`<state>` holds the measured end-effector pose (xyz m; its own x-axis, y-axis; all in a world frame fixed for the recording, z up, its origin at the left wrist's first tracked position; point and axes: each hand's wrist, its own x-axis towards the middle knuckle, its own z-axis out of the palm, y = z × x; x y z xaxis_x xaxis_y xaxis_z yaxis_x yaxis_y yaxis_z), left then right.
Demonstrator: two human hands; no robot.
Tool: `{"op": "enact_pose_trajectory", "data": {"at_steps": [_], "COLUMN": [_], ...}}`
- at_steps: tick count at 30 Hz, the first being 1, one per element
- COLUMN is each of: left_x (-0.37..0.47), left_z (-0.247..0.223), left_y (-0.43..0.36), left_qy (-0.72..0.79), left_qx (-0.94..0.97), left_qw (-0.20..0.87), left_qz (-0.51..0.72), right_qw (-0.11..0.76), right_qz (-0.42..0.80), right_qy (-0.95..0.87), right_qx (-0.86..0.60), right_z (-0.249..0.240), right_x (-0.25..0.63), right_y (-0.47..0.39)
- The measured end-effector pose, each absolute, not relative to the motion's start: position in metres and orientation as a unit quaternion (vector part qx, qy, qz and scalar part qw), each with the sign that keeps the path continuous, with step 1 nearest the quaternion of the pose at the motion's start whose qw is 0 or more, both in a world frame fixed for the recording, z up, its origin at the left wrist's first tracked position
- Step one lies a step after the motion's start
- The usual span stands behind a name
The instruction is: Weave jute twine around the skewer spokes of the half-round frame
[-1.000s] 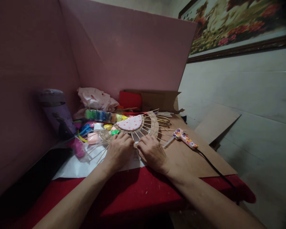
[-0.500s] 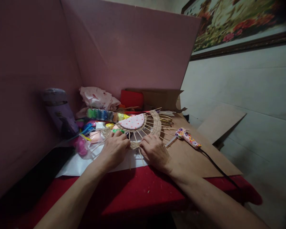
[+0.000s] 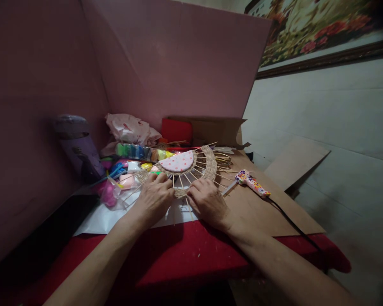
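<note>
Between my hands is a fan-shaped woven piece (image 3: 210, 163), with thin sticks spreading out from a half-round centre and a band of twisted cord woven across them. Pink fabric with red dots (image 3: 178, 162) covers the centre. My left hand (image 3: 156, 195) is closed on the lower left part of the cord band. Fingers curled, my right hand (image 3: 207, 202) grips the band's lower right part. Both sets of fingertips are partly hidden behind the hands. Stick ends stick out below the band, between the hands.
A flower-patterned glue gun (image 3: 252, 182) with a black cable lies on brown cardboard (image 3: 274, 219) at right. Colourful clay packets (image 3: 135, 152) crowd the left, near a purple tumbler (image 3: 79, 148). A red cloth (image 3: 178, 250) covers the table's front edge; pink panels (image 3: 178, 63) stand behind.
Almost nothing differs. The view has shifted very slightly; both hands keep their hold on the woven piece in the same place.
</note>
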<state>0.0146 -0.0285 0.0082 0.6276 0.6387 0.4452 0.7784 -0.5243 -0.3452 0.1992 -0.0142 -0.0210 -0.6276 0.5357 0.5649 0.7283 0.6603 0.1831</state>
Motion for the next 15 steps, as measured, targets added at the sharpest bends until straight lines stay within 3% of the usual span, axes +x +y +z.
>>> {"op": "enact_pose_trajectory", "data": {"at_steps": [15], "left_x": [0.0213], "left_z": [0.0024], "left_y": [-0.0310], "left_qy": [-0.408], "left_qx": [-0.869], "left_qw": [0.222], "left_qz": [-0.174], "right_qw": [0.231], "right_qz": [-0.200], "right_qy": [-0.882], "right_qx": [-0.358], "right_z": [-0.0211], "right_x": [0.1994], "right_y": [-0.0151]}}
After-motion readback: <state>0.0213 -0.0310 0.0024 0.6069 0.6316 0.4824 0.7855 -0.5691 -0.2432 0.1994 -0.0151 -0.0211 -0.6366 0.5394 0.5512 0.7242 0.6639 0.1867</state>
